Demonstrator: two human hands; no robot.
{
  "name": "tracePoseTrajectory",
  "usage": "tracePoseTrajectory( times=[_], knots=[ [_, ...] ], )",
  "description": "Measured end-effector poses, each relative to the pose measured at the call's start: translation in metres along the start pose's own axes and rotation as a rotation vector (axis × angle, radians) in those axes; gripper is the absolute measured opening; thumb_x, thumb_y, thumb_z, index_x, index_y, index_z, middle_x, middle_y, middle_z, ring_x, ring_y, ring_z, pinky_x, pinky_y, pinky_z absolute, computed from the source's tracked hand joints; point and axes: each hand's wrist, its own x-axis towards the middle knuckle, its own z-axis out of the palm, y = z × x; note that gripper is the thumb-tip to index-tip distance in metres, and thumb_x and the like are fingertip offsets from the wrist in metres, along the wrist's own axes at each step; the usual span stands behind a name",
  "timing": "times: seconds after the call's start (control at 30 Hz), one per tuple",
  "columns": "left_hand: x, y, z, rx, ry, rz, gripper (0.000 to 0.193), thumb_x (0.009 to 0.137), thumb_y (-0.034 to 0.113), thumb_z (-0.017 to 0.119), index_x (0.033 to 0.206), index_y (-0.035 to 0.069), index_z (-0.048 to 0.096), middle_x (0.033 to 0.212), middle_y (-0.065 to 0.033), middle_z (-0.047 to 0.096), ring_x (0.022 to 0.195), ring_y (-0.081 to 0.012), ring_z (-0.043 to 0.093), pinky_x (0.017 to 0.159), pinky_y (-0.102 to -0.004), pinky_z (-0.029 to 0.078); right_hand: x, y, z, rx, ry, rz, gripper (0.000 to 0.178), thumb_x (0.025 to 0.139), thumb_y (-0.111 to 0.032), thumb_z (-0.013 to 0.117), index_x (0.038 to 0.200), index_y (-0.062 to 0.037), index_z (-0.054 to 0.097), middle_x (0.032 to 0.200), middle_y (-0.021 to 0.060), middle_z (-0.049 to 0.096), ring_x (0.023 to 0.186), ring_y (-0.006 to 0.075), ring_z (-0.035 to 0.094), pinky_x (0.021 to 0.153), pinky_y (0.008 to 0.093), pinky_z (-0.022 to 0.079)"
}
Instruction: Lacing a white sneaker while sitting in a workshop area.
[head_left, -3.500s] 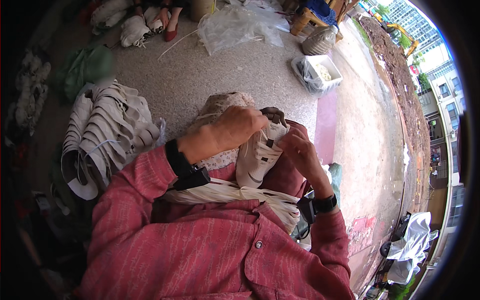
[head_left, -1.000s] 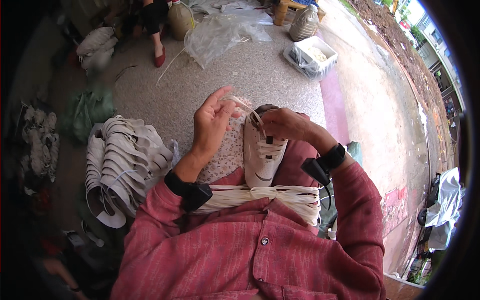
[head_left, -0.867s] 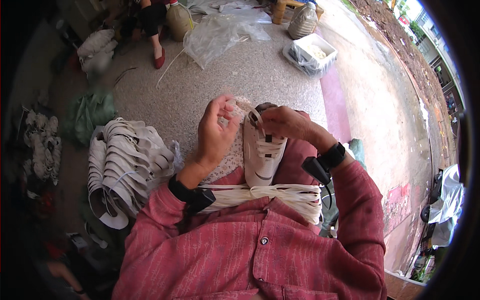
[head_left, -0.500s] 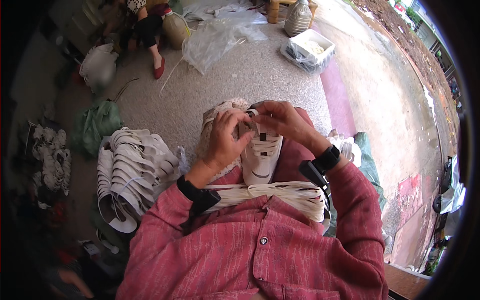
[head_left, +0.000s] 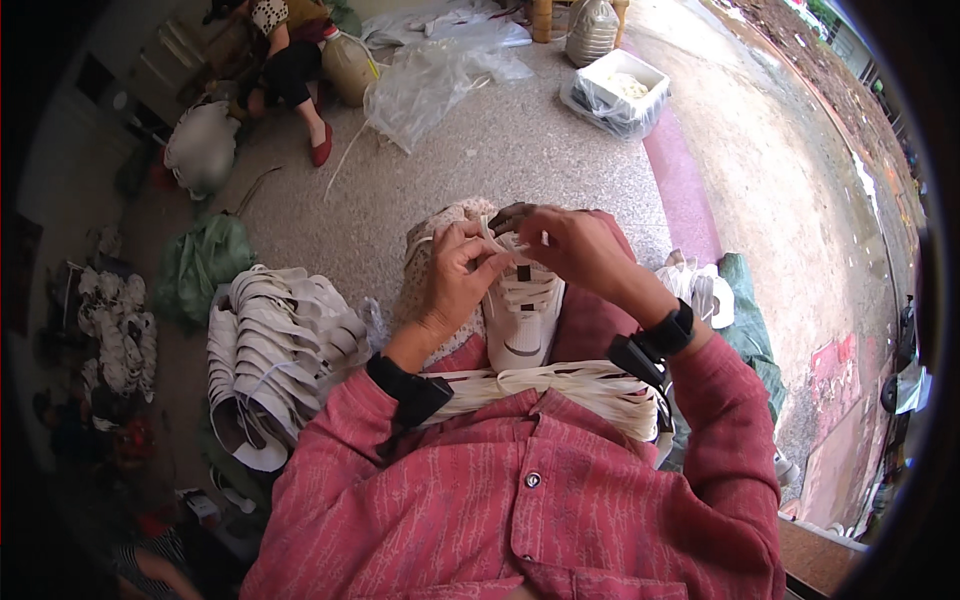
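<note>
A white sneaker upper (head_left: pixel 527 325) lies upright on my lap, its toe toward me, with pale laces crossed over its front and small dark patches between them. My left hand (head_left: pixel 460 280) is closed at the upper's far left edge, thumb and fingers pinching a white shoelace (head_left: pixel 487 228). Across from it, my right hand (head_left: pixel 583 250) is bent over the far opening, its fingers curled together at the lace and slightly blurred. The fingers partly hide the top lace holes. A bundle of loose cream laces (head_left: pixel 540 380) lies across my lap, between the upper and my belly.
A stack of white shoe uppers (head_left: pixel 265 350) stands at my left, beside a green sack (head_left: pixel 205 262). More uppers (head_left: pixel 705 290) lie at my right. Farther off are a white bin (head_left: pixel 640 78), clear plastic sheeting (head_left: pixel 430 95) and a seated person with a red shoe (head_left: pixel 321 146).
My right hand has lifted and turned slightly right, its fingers now more curled. My left hand has shifted a little left from the middle of the upper. The view has tilted slightly.
</note>
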Motion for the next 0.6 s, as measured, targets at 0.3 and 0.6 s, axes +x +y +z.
tracePoseTrajectory(
  times=[0.3,0.6],
  knots=[
    [0.005,0.030,-0.021,0.278,0.125,0.339,0.034,0.072,0.005,0.073,0.103,0.009,0.061,0.106,-0.0100,0.059,0.106,-0.0299,0.052,0.092,-0.0409,0.041,-0.017,0.026,0.004,-0.113,-0.042,-0.163,0.008,0.079,-0.016,0.066,0.082,-0.0093,0.069,0.082,0.0070,0.067,0.078,0.0286,0.065,0.068,0.0390,0.051],
    [0.029,0.019,-0.025,0.368,-0.277,0.344,0.016,0.070,0.010,0.069,0.085,0.007,0.064,0.085,-0.0060,0.059,0.091,-0.0259,0.057,0.080,-0.0394,0.047,-0.005,0.017,0.006,-0.287,-0.153,-0.047,0.009,0.077,-0.018,0.064,0.077,-0.0113,0.071,0.072,0.0103,0.067,0.073,0.0311,0.066,0.064,0.0407,0.050]
  ],
)
